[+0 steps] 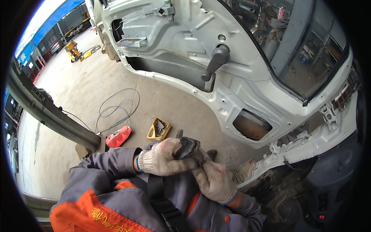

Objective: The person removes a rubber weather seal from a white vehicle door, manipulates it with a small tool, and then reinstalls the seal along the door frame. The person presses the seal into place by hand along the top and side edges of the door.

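Note:
Both my hands wear off-white knitted work gloves with blue cuffs. My left hand (164, 157) is closed around a dark, dirty, irregular part (188, 147) in front of my waist, and I cannot make out its exact kind. A short dark stub sticks up from its far side. My right hand (217, 181) meets the left one, its fingers gripping the part's lower right end. The gloves hide much of the part. Ahead stands an open white vehicle door (185, 42), stripped to its bare inner panel, with a dark window crank (217, 62) on it.
A yellow tray (167, 133) with small loose pieces and a red object (119, 136) lie on the concrete floor. Near them coils a thin grey hose (116, 112). A body pillar (54, 108) rises at left; a dark vehicle interior (332, 170) is at right.

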Motion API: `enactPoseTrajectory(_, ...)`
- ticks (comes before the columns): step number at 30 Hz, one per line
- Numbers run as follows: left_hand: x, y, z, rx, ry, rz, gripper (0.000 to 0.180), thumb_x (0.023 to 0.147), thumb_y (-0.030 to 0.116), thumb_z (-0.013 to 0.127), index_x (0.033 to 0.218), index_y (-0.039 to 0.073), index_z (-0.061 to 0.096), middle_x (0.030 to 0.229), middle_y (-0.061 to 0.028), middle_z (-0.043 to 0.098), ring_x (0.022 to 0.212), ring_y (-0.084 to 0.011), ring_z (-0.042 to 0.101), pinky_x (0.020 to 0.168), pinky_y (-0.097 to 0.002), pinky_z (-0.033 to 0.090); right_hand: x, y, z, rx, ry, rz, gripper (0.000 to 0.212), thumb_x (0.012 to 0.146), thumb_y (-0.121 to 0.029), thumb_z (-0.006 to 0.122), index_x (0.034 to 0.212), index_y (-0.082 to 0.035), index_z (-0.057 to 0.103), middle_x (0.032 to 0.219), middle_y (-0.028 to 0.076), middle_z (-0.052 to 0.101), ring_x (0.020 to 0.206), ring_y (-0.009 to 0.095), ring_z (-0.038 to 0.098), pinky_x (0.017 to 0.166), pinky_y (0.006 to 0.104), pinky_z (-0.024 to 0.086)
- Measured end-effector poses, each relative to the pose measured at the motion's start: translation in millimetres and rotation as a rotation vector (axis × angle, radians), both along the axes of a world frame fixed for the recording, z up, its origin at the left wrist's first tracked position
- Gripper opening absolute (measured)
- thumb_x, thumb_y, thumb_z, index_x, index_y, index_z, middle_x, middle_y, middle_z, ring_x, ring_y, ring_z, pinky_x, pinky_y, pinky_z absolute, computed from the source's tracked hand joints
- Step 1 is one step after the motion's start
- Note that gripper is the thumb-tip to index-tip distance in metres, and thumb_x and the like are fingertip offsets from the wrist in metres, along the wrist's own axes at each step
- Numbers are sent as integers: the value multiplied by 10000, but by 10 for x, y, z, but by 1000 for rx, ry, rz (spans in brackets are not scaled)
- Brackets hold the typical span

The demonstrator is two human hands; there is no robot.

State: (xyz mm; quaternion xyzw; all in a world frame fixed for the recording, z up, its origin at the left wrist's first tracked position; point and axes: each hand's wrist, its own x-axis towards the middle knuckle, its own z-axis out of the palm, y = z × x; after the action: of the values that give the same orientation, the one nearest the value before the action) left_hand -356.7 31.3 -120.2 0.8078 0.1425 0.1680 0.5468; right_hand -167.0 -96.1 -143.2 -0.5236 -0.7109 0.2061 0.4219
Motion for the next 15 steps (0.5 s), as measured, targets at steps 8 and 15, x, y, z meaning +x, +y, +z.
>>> enactPoseTrajectory(8,8,48,5,41,7,-107,294,939,203,734,1176,37,687,1039,-156,722,978,-288,716,849,-368,559,174,-30,163,35,-254,58,238,962,-228,689,854,-37,599,715,155,621,631,340,665,570,458,533)
enactPoseTrajectory(15,66,46,-20,82,-48,-73,302,924,184,743,1179,37,680,1018,-151,722,953,-259,712,839,-369,558,108,-76,72,168,24,-44,177,932,-188,701,993,-35,636,794,133,643,634,316,670,537,425,532)
